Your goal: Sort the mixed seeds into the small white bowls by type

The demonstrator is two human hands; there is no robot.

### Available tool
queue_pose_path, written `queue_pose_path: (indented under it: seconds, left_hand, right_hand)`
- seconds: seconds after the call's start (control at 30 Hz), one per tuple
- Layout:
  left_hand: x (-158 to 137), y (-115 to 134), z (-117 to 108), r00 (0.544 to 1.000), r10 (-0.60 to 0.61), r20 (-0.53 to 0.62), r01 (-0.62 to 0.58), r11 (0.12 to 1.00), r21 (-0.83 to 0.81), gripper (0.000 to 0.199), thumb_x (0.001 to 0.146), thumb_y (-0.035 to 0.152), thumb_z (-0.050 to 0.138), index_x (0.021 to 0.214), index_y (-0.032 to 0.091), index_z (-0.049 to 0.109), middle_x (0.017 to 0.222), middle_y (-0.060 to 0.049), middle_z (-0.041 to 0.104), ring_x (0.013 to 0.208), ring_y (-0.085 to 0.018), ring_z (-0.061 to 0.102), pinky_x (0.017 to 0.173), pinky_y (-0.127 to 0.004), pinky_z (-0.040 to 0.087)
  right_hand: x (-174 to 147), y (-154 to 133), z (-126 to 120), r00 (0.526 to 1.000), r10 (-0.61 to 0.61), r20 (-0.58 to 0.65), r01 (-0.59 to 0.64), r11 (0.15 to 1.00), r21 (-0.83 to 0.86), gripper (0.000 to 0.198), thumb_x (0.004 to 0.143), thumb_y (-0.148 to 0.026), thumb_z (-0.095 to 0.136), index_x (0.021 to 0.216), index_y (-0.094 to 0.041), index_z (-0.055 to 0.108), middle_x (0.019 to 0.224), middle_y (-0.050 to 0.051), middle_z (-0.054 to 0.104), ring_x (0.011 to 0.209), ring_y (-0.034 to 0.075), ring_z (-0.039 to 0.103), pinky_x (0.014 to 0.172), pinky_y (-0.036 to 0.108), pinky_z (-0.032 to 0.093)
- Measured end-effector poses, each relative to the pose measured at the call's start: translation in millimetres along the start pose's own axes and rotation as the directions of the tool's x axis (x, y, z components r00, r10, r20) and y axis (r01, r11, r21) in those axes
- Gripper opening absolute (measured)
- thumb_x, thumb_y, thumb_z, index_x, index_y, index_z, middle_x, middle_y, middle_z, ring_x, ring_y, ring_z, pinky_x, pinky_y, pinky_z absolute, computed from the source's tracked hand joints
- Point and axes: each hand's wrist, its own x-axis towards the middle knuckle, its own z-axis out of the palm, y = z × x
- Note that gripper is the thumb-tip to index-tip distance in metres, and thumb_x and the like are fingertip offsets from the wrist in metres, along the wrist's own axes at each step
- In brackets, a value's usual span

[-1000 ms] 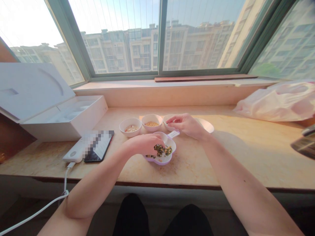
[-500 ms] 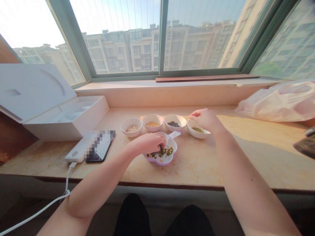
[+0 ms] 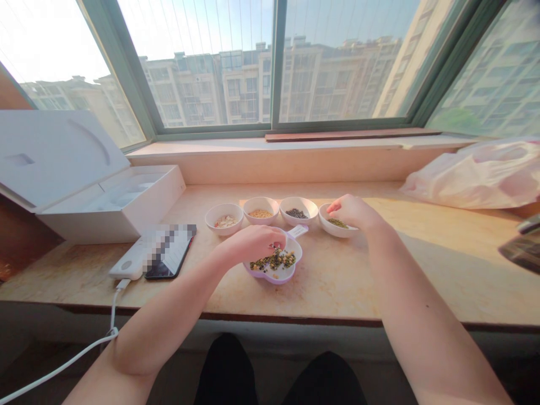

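My left hand [image 3: 259, 239] is over a white and purple dish with a short handle [image 3: 299, 230], its fingers pinched together just above a mix of green, black and yellow beans [image 3: 276, 260]. Whatever lies between those fingertips is too small to make out. My right hand [image 3: 352, 211] reaches into a white bowl [image 3: 341, 234] of small green beans [image 3: 337, 223]. Its fingers are drawn together above the beans, and their content is hidden. Left of this bowl stand a bowl of black beans [image 3: 297, 214], one of yellow beans [image 3: 260, 214] and one of pale flat pieces [image 3: 225, 221].
At the left are an open white box [image 3: 145, 197], a white power bank [image 3: 129, 261] with a cable [image 3: 113, 306], and a phone [image 3: 172, 259]. A white plastic bag [image 3: 476, 174] lies at the right, near a dark object [image 3: 521, 250]. Windows [image 3: 270, 67] rise behind the counter.
My right hand has lowered toward the green beans in its bowl. My left fingers have lifted slightly off the mixed beans in the dish.
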Motion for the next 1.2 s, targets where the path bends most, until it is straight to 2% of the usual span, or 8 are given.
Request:
queue_pose_path:
  seconds: [0.2,0.33,0.43,0.5,0.57,0.7,0.87,1.2]
  left_hand:
    - [-1.3,2.8,-0.4,0.997,-0.024,-0.067,0.022,0.999,-0.033,0.028,0.090,0.006,0.049,0.097,0.022,0.071,0.105,-0.001,0.075,0.095,-0.017,0.070,0.082,-0.026,0.049]
    - [-1.5,3.8,1.2,0.989,-0.028,-0.147,0.023,0.999,-0.036,0.026,0.089,0.006,0.055,0.103,0.022,0.070,0.104,-0.002,0.075,0.096,-0.017,0.070,0.083,-0.028,0.050]
    - [0.0,3.2,2.6,0.968,-0.054,-0.243,0.043,0.998,-0.053,0.020,0.089,0.009,0.062,0.103,0.022,0.069,0.102,-0.002,0.075,0.094,-0.018,0.070,0.081,-0.029,0.051]
    - [0.8,3.1,2.5,0.948,-0.084,-0.309,0.067,0.996,-0.065,0.014,0.090,0.013,0.064,0.101,0.022,0.067,0.100,-0.002,0.074,0.091,-0.017,0.069,0.079,-0.029,0.051]
    - [1.0,3.6,1.4,0.925,-0.109,-0.365,0.085,0.993,-0.082,0.010,0.091,0.014,0.065,0.099,0.021,0.066,0.098,-0.002,0.073,0.089,-0.017,0.068,0.078,-0.029,0.051]
    - [0.0,5.1,-1.2,0.886,-0.152,-0.437,0.113,0.987,-0.112,0.003,0.094,0.017,0.063,0.096,0.020,0.063,0.095,-0.002,0.071,0.089,-0.016,0.066,0.078,-0.029,0.050]
    - [-0.3,2.6,0.3,0.872,-0.135,-0.471,0.090,0.989,-0.117,0.004,0.096,0.020,0.062,0.092,0.020,0.061,0.093,-0.002,0.070,0.085,-0.014,0.064,0.075,-0.027,0.049]
    - [2.9,-2.5,5.0,0.903,-0.098,-0.419,0.083,0.995,-0.054,0.003,0.094,0.020,0.066,0.093,0.020,0.063,0.094,-0.002,0.070,0.089,-0.017,0.066,0.080,-0.030,0.051]
  right_hand:
    - [3.5,4.4,3.5,1.000,-0.006,-0.011,0.006,1.000,0.028,0.028,0.075,-0.023,0.071,0.101,-0.023,0.082,0.109,0.008,0.080,0.088,0.023,0.072,0.072,0.031,0.051]
    - [-0.8,-1.1,2.4,0.991,-0.035,-0.128,0.045,0.996,0.074,0.024,0.074,-0.025,0.071,0.095,-0.021,0.082,0.101,0.009,0.080,0.084,0.024,0.071,0.071,0.032,0.050]
    - [-7.1,-14.3,2.2,0.960,-0.127,-0.252,0.188,0.954,0.235,0.021,0.079,-0.028,0.067,0.092,-0.018,0.081,0.089,0.009,0.078,0.081,0.023,0.069,0.072,0.032,0.049]
    - [-13.8,-26.8,3.7,0.931,-0.227,-0.285,0.332,0.851,0.407,0.025,0.083,-0.033,0.065,0.093,-0.017,0.080,0.086,0.008,0.077,0.080,0.021,0.067,0.074,0.032,0.049]
    - [-23.4,-40.4,6.2,0.910,-0.341,-0.235,0.413,0.697,0.586,0.030,0.083,-0.038,0.066,0.100,-0.016,0.078,0.084,0.007,0.075,0.074,0.018,0.064,0.070,0.031,0.048]
    - [-44.2,-63.5,12.0,0.829,-0.554,0.074,0.302,0.555,0.775,0.040,0.082,-0.042,0.071,0.110,-0.016,0.076,0.063,-0.002,0.061,0.054,0.011,0.047,0.055,0.027,0.038]
    - [-51.8,-74.1,23.9,0.679,-0.698,0.228,0.248,0.510,0.824,0.038,0.081,-0.055,0.074,0.079,-0.017,0.071,0.057,-0.004,0.054,0.050,0.008,0.041,0.051,0.026,0.032]
    - [-46.5,-73.1,31.2,0.655,-0.724,0.219,0.296,0.512,0.807,0.044,0.079,-0.059,0.076,0.071,-0.016,0.067,0.055,-0.006,0.043,0.053,0.008,0.036,0.052,0.025,0.026]
